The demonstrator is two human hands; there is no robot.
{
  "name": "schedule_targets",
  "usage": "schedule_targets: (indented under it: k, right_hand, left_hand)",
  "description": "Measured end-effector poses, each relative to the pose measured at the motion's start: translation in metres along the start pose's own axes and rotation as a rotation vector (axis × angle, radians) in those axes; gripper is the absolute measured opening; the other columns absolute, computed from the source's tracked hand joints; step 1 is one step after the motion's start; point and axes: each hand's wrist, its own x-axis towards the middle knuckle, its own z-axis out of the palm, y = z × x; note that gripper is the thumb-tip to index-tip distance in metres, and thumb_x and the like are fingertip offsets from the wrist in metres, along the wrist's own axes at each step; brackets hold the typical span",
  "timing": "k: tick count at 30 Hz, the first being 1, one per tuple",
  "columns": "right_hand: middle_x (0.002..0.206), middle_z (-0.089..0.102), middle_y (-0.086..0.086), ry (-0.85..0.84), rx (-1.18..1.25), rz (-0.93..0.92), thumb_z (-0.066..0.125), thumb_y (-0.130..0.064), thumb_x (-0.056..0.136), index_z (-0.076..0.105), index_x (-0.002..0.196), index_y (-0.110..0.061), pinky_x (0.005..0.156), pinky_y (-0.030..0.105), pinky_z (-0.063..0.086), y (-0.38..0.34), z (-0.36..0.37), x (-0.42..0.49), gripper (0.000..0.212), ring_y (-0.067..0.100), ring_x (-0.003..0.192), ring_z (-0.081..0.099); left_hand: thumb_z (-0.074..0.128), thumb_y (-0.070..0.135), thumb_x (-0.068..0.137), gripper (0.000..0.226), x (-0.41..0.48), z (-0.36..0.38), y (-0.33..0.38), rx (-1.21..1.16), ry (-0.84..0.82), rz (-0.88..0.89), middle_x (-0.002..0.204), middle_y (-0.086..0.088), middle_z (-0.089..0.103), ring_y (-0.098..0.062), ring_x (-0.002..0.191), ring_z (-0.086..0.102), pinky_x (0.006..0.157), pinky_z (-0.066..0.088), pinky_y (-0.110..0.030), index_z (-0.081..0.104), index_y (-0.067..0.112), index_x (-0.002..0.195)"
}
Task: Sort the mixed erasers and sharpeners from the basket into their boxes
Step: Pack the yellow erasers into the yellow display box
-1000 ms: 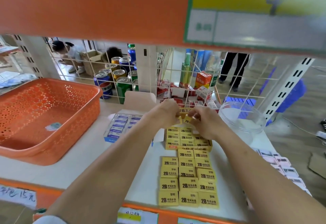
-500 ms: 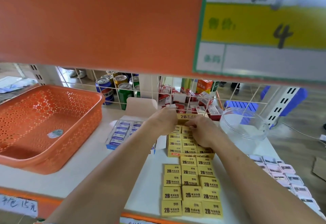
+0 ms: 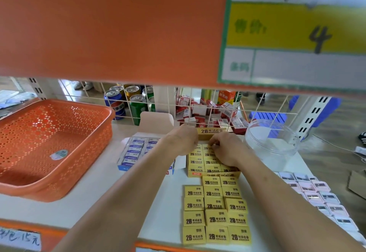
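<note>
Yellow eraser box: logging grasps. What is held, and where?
Left hand holds the back flap of the yellow eraser box at its left end; right hand's fingers reach the far row; hold unclear.

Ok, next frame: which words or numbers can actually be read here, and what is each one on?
"2B", "ERASER": loose yellow erasers
"2B": raised flap of the yellow box
"ERASER": blue-and-white erasers
"4": handwritten on the price sign
"品名", "售价", "条码": that sign's printed headings, blurry
"15": handwritten shelf label
Too small or blurred: print on the red packs, characters beside "2B".
</note>
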Motion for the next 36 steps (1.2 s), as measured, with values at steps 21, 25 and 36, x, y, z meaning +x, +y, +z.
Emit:
schedule_targets:
  k: [21,25,36]
  right_hand:
    - [0.081,0.06,-0.011,0.085,0.179,-0.088,0.058,-0.018,0.09,0.061,0.079,-0.024,0.065,0.019,0.043,-0.008,-0.016,-0.047,0.013,0.007,0.075,0.057]
    - [0.076,0.065,-0.008,-0.101,0.203,-0.105,0.066,-0.025,0.086,0.066,0.075,-0.023,0.065,0.025,0.051,-0.014,-0.021,-0.077,0.01,0.009,0.072,0.062]
    - [0.096,0.057,-0.016,-0.291,0.093,0.076,0.074,-0.042,0.074,0.06,0.1,-0.037,0.08,0.025,0.048,0.0,-0.023,-0.126,0.03,0.0,0.087,0.055]
  left_hand:
    - [0.054,0.015,0.094,0.021,-0.082,-0.008,0.012,-0.186,0.084,0.096,0.08,0.004,0.066,-0.01,0.066,0.064,0.066,0.058,-0.032,0.064,0.023,0.077]
    - [0.061,0.025,0.092,0.01,-0.104,-0.002,0.02,-0.14,-0.062,0.048,0.086,0.002,0.069,-0.011,0.071,0.065,0.066,0.057,-0.028,0.069,0.02,0.094]
    - [0.072,0.031,0.084,0.017,-0.109,0.016,0.022,-0.135,-0.156,0.032,0.1,0.005,0.065,-0.015,0.089,0.063,0.076,0.054,-0.033,0.068,0.02,0.097]
